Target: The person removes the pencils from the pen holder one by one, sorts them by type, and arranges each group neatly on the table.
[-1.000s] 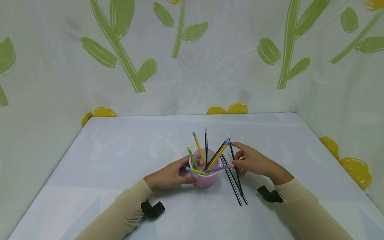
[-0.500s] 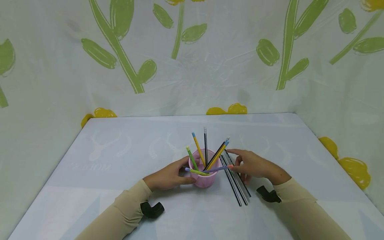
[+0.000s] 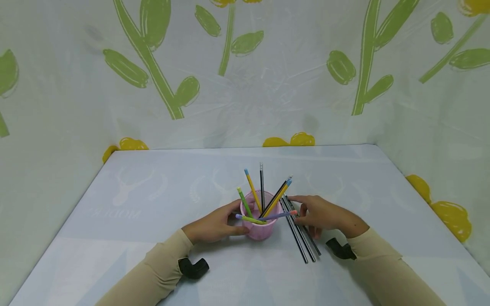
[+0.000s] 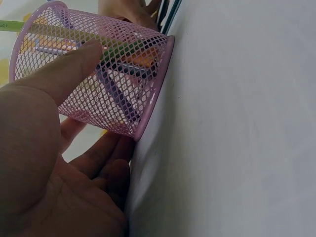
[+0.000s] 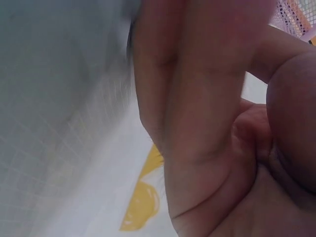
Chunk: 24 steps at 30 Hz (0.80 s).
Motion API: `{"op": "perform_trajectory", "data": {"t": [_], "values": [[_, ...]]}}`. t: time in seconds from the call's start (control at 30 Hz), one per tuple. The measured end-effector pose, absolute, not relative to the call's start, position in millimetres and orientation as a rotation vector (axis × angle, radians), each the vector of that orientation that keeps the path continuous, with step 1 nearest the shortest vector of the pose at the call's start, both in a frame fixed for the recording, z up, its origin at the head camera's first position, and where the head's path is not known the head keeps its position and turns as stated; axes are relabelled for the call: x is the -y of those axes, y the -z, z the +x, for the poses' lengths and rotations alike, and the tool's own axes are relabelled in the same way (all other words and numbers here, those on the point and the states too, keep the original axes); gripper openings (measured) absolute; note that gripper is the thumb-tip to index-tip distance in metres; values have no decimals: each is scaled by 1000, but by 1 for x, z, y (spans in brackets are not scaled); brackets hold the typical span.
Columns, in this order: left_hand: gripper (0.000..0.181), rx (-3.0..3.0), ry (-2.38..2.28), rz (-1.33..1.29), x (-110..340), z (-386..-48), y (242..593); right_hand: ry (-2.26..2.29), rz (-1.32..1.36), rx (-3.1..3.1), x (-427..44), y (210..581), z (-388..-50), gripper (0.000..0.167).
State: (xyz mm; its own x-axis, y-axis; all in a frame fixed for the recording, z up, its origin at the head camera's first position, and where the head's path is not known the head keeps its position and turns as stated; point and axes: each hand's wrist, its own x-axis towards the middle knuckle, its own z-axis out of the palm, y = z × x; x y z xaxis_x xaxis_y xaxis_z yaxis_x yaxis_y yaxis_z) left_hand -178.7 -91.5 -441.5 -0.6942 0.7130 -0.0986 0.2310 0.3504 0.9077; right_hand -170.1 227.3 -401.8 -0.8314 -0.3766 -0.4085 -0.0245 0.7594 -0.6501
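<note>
In the head view a pink mesh cup (image 3: 261, 231) stands upright with several coloured pencils, among them a yellow one (image 3: 251, 187), leaning in it. My left hand (image 3: 216, 223) grips its left side, thumb in front; the left wrist view shows the thumb on the mesh (image 4: 81, 101) and the hand (image 4: 54, 163) curled around the cup. Right of the cup, three black pencils (image 3: 297, 239) lie side by side on the table. My right hand (image 3: 325, 216) touches their upper part, index finger extended. The right wrist view shows mostly this hand's fingers (image 5: 207, 98), its contact hidden.
The pale table (image 3: 160, 267) has faint printed patterns and meets a light backdrop (image 3: 287, 93) with green leaves and yellow flowers. A black wrist band piece (image 3: 194, 268) shows at the left sleeve, another (image 3: 340, 248) at the right.
The black pencil that my right hand held raised at its upper end has come down beside the other two. The right hand has moved slightly down. My left hand keeps its grip.
</note>
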Motion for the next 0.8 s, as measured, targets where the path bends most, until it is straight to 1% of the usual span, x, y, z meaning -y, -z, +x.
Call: {"op": "perform_trajectory", "data": {"t": [0.27, 0.57, 0.8], "values": [[53, -2138, -1312, 806, 91, -178, 440, 829, -272, -2444, -218, 400, -167, 76], [57, -2134, -1316, 826, 92, -179, 440, 810, -224, -2487, -207, 403, -162, 86], [55, -2130, -1318, 820, 91, -179, 441, 817, -249, -2508, -206, 406, -161, 82]]}}
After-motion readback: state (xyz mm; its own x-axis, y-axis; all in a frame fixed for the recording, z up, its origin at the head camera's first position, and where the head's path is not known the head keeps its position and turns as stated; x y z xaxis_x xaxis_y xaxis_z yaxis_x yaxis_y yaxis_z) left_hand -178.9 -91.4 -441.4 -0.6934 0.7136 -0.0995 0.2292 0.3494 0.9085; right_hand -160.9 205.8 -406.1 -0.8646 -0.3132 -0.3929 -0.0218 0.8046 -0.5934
